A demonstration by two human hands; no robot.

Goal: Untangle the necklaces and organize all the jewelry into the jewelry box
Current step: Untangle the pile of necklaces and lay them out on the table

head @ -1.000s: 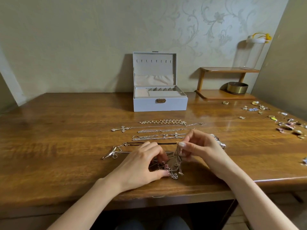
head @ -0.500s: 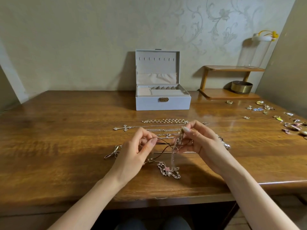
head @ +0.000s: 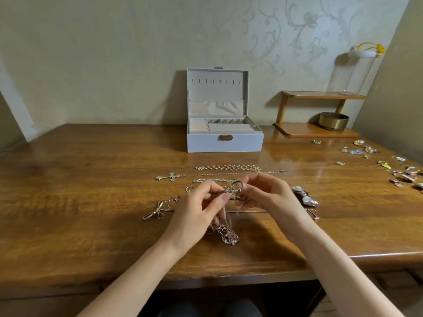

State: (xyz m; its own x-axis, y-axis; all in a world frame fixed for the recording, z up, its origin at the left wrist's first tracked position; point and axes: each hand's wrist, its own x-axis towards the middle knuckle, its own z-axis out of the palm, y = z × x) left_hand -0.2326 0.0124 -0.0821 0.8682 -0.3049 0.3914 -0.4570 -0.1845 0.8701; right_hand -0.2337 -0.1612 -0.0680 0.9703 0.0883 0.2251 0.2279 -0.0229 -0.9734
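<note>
Nearest me, well in front of the jewelry box (head: pixel 224 143), a pink pendant (head: pixel 229 235) hangs low over the bench (head: pixel 91 202). Above it my left hand (head: pixel 196 209) and right hand (head: pixel 267 197) each pinch the tangled necklaces (head: pixel 234 191), fingers curled. I'd ease the loops apart, since I judge tugging would tighten the knot. The straightened necklaces (head: pixel 229 167) lie between the tangle and the open box.

Tangle of necklaces (head: pixel 234 192) pinched between left hand (head: pixel 196 209) and right hand (head: pixel 267 197), pink pendant (head: pixel 229 235) dangling below. Beyond: bead chain (head: pixel 229 167), cross necklace (head: pixel 172 177), bow necklace (head: pixel 156 212) laid out straight, apart. Jewelry box (head: pixel 225 143) behind, lid upright. Small pieces (head: pixel 366 149) scattered far right.
</note>
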